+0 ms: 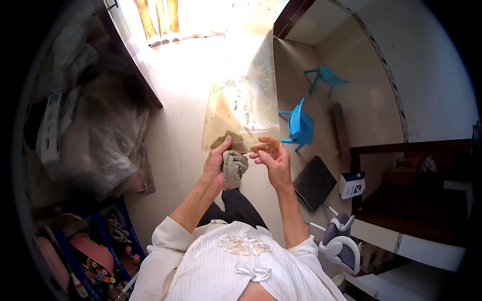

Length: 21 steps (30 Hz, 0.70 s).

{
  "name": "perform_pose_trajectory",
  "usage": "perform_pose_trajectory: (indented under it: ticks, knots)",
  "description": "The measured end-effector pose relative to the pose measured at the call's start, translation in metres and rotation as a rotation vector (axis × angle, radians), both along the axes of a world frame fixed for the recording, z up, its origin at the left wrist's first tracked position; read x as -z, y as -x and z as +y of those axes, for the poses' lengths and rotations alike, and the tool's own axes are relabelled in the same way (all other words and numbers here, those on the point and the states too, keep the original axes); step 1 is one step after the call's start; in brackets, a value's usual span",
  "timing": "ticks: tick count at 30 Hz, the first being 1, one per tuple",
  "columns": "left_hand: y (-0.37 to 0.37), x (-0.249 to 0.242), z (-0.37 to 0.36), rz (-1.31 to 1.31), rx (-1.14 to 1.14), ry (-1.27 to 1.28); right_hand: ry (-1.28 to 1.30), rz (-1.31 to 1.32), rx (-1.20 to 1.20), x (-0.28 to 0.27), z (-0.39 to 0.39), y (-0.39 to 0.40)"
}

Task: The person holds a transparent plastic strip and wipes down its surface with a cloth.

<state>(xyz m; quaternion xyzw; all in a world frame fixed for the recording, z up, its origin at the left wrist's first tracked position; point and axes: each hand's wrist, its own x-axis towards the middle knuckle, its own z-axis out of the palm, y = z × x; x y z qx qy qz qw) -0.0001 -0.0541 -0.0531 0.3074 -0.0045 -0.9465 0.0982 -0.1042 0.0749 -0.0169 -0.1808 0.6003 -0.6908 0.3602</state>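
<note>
- L hand point(216, 163): closed, thumb up; grey-green cloth point(234, 170) gripped btwn thumb & fingers, bunched at near edge of clear sheet point(241, 108), center of frame. Part of cloth is seen up over that edge.
- R hand point(273, 160): fingers bent & slightly apart, thumb toward them, at same edge, near R corner; some fingers are seen thru the sheet. Whether edge is pinched can't be told.
- Clear sheet: stretched from hands toward top of frame, yellowish, marked w/ dark specks & streaks mid-length; far end washed out by glare.
- White top point(226, 256): worn, bottom center, w/ lace & knot trim; dark trousers point(241, 205) seen just above it.
- Blue chair point(301, 125): just R of sheet; second chair point(329, 75), also blue, placed farther up, upper right.
- Dark flat panel point(315, 183): laid on tiled floor point(173, 130), right of center; white box point(352, 185) w/ dark top set beside it.
- Grey-and-white item point(341, 243): lower right, partly hidden, can't be identified.
- Plastic wrap point(108, 150): heaped along left side of frame.
- Blue-edged rack point(95, 251): lower left, filled w/ pink & mixed items.
- Tan posts point(159, 22): three, top, in bright light.
</note>
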Motion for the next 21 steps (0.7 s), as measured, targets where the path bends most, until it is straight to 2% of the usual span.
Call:
perform_pose_trajectory:
  ticks: [5, 8, 10, 11, 12, 16, 18, 19, 21]
  knots:
    - [0.002, -0.005, 0.005, -0.048, -0.031, 0.051, 0.008, -0.056, -0.032, 0.017, 0.013, 0.003]
    - [0.001, 0.000, 0.009, -0.009, -0.038, 0.119, 0.047, -0.090, 0.037, 0.025, 0.004, -0.010]
    - [0.001, 0.002, 0.012, -0.001, -0.013, 0.107, 0.214, -0.129, 0.213, 0.025, -0.020, -0.020]
    - [0.003, 0.000, 0.017, -0.033, -0.039, 0.101, 0.216, -0.248, 0.226, 0.025, -0.032, -0.019]
    - [0.003, -0.002, 0.020, -0.033, -0.039, 0.102, 0.217, -0.249, 0.226, 0.024, -0.035, -0.018]
    - [-0.002, -0.014, 0.021, -0.057, -0.075, 0.291, 0.205, -0.149, 0.272, 0.015, -0.041, -0.019]
    - [-0.011, -0.021, 0.015, -0.238, -0.189, 0.423, 0.175, -0.086, 0.301, 0.009, -0.037, -0.020]
    - [-0.021, -0.003, 0.003, -0.228, -0.187, 0.349, 0.166, -0.022, 0.337, 0.005, -0.034, -0.017]
    - [-0.042, 0.020, -0.017, -0.386, -0.325, 0.450, 0.022, 0.119, 0.359, 0.000, -0.022, -0.008]
